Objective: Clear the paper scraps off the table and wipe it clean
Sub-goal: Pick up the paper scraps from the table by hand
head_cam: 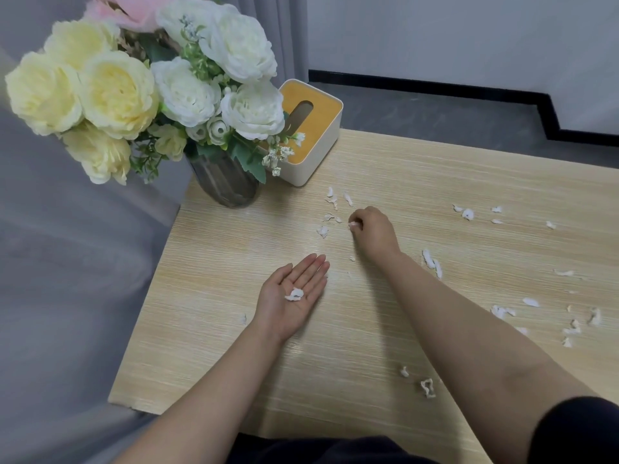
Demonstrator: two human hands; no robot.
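Several white paper scraps lie scattered over the light wooden table [234, 249]. My left hand [291, 296] rests palm up on the table with straight fingers, and a small heap of collected scraps [294, 294] sits in its palm. My right hand [373, 231] reaches toward the far middle of the table, its fingertips pinching one scrap [353, 225]. A cluster of scraps [331, 209] lies just left of that hand. More scraps [432, 261] lie right of my forearm, and others [576, 324] near the right edge.
A dark glass vase [227, 182] with white and yellow flowers [117, 92] stands at the table's far left corner. Beside it sits a white tissue box [315, 128] with a yellow lid. Grey floor lies beyond the table; a grey curtain hangs at left.
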